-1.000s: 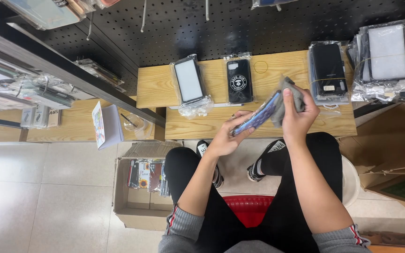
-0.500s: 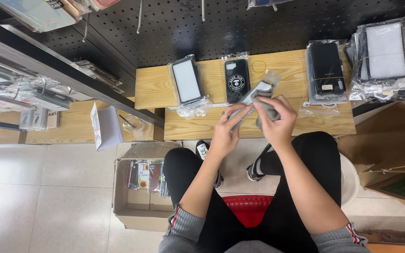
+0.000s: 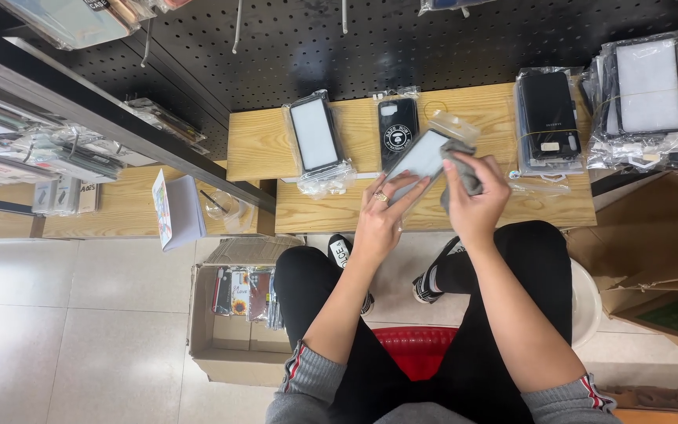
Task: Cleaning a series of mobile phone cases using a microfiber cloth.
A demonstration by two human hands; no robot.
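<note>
My left hand (image 3: 382, 213) holds a phone case in a clear plastic sleeve (image 3: 425, 149), tilted up over the wooden shelf (image 3: 260, 145). My right hand (image 3: 476, 200) grips a grey cloth (image 3: 461, 165) and presses it against the sleeve's right side. Beyond my hands a white-faced packaged case (image 3: 315, 135) and a black packaged case (image 3: 397, 126) lie flat on the shelf.
A black packaged case (image 3: 547, 118) and a stack of bagged cases (image 3: 649, 94) sit at the shelf's right end. An open cardboard box (image 3: 233, 314) with several cases stands on the floor to my left. A red stool (image 3: 417, 353) is under me, black pegboard (image 3: 355, 39) behind.
Both hands have lowered the sleeved case toward the shelf and turned its flat face up. The cloth has moved onto the sleeve's right side.
</note>
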